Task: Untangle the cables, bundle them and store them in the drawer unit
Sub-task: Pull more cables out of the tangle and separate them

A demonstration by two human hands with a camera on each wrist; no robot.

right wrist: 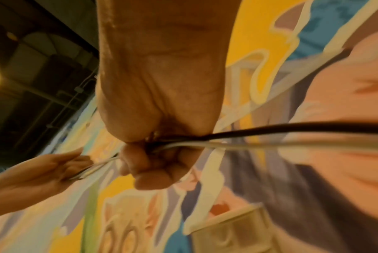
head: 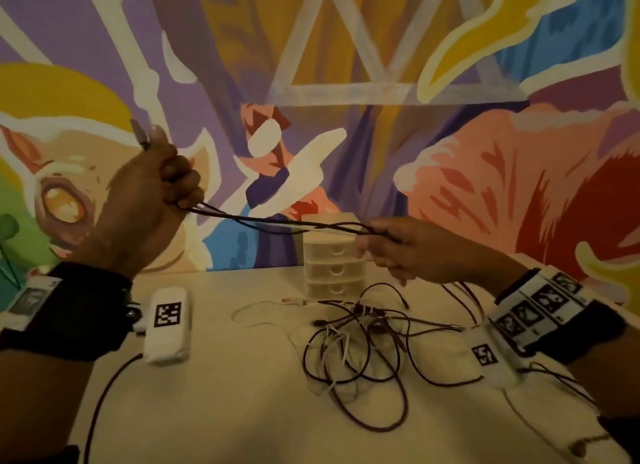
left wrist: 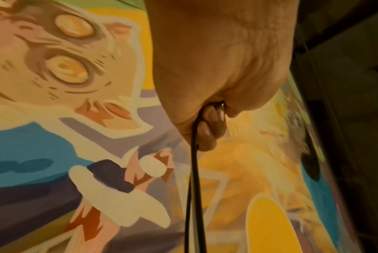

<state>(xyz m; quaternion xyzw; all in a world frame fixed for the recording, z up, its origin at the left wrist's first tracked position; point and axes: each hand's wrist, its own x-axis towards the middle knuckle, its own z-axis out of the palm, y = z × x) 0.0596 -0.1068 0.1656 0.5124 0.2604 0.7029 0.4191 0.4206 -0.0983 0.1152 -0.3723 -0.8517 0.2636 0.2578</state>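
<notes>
You hold a dark cable (head: 277, 223) stretched in the air between both hands, above the table (head: 225, 411). Your left hand (head: 149, 186) and right hand (head: 405, 249) each have fingers curled tight around it. The other cables (head: 363, 342) lie tangled mid-table, before the drawer unit (head: 334, 256) at its far edge.

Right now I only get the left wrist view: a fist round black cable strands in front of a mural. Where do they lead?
Observer: The black cable runs in several strands from the left hand across to the right hand, which grips the far end.
Visitor: Is it lying on something?
Observer: No, both hands hold it in the air above the table. A tangle of dark and white cables lies below.
Visitor: And the storage?
Observer: A small white drawer unit stands behind the tangle, by the wall, with its three drawers closed.
</notes>
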